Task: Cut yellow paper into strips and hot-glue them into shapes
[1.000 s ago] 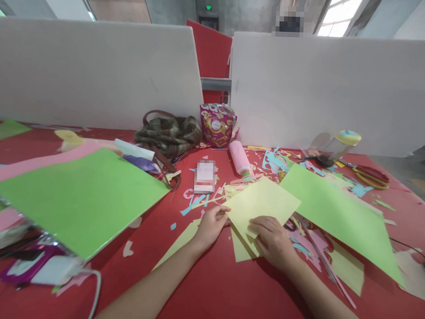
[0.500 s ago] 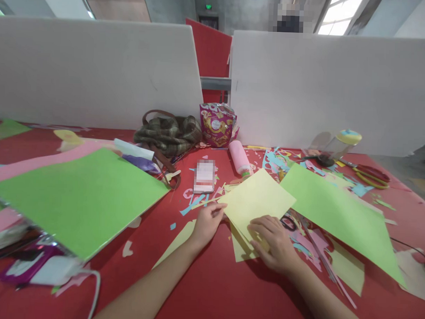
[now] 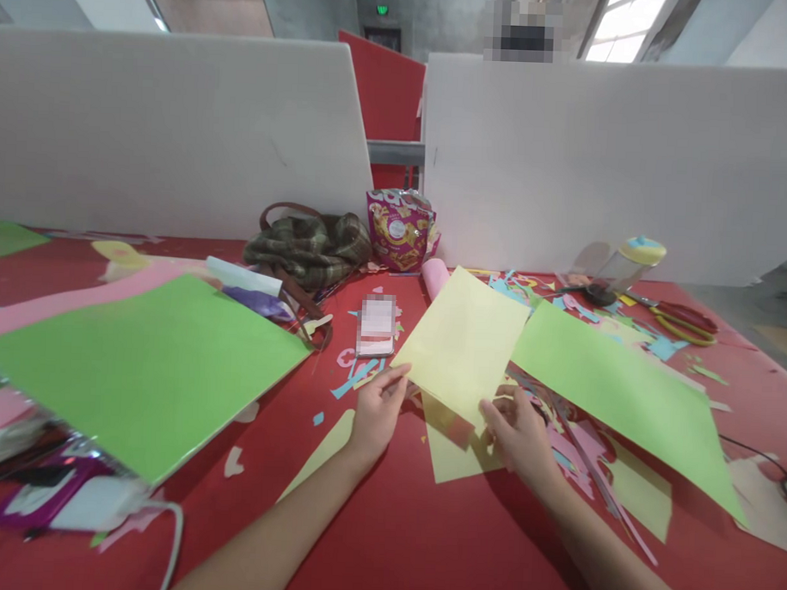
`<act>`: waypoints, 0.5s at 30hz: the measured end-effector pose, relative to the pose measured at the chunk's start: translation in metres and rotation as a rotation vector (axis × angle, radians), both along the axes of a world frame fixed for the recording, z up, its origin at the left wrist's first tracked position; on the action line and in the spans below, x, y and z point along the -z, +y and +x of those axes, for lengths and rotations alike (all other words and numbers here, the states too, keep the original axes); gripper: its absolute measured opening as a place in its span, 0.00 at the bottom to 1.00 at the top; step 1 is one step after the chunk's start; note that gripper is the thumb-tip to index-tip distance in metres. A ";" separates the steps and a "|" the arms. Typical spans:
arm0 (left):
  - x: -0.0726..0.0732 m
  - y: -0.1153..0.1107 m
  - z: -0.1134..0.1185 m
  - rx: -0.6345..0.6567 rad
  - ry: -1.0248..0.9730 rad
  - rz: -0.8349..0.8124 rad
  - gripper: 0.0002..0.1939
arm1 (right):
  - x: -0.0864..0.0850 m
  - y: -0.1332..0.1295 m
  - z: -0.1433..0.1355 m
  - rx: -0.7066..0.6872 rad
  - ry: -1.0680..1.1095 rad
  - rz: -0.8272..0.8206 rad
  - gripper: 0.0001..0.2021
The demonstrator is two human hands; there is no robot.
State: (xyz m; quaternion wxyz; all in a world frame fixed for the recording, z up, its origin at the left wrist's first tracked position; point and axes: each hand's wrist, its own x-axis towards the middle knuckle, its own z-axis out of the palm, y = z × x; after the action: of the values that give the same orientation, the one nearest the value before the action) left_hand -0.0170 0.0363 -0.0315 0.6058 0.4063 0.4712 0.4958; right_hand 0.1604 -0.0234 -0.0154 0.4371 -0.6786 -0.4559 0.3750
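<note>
A pale yellow sheet of paper (image 3: 463,336) is held tilted above the red table, its far edge raised. My left hand (image 3: 376,417) pinches its lower left corner between thumb and fingers. At the lower right corner, my right hand (image 3: 521,433) has its thumb on the near side and its curled fingers partly behind the sheet. Beneath lies another pale yellow piece (image 3: 449,447), partly covered by the held sheet and its shadow. Close to my left forearm is a further yellow piece (image 3: 316,456), partly hidden by the arm.
Large green sheets lie left (image 3: 151,373) and right (image 3: 622,402). A phone (image 3: 377,324), pink bottle (image 3: 434,277), snack bag (image 3: 401,231) and plaid cloth bag (image 3: 308,247) stand behind. Scissors (image 3: 680,320), a clear jar (image 3: 627,267) and paper scraps are at right. White panels (image 3: 605,165) border the back.
The yellow sheet has turned and its far edge has lifted, now covering more of the pink bottle. My right hand has moved from resting flat on it to its lower right corner.
</note>
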 end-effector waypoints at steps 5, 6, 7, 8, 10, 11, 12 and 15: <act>-0.004 -0.005 0.001 0.035 0.047 0.065 0.15 | -0.010 0.002 -0.006 -0.034 0.403 0.030 0.16; -0.005 -0.006 0.002 0.047 0.077 0.085 0.15 | -0.011 0.002 -0.006 -0.040 0.444 0.026 0.16; -0.007 -0.007 0.002 0.058 0.101 0.104 0.15 | -0.011 0.001 -0.006 -0.042 0.473 0.024 0.15; -0.007 -0.008 0.003 0.070 0.112 0.122 0.15 | -0.010 0.001 -0.006 -0.040 0.495 0.032 0.15; -0.009 -0.010 0.004 0.105 0.092 0.154 0.16 | -0.008 0.001 -0.005 -0.036 0.510 0.070 0.15; -0.009 -0.012 0.005 0.129 0.067 0.167 0.17 | -0.007 0.000 -0.004 -0.035 0.503 0.092 0.15; -0.009 -0.013 0.005 0.158 0.038 0.176 0.18 | -0.005 0.000 -0.003 -0.029 0.485 0.110 0.16; -0.009 -0.015 0.007 0.237 -0.027 0.179 0.18 | -0.003 0.001 0.000 0.014 0.346 0.137 0.18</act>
State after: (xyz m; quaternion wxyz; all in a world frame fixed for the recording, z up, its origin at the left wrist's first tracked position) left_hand -0.0103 0.0211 -0.0221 0.6277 0.5050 0.3656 0.4662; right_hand 0.1602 -0.0224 -0.0125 0.5569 -0.5758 -0.3936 0.4510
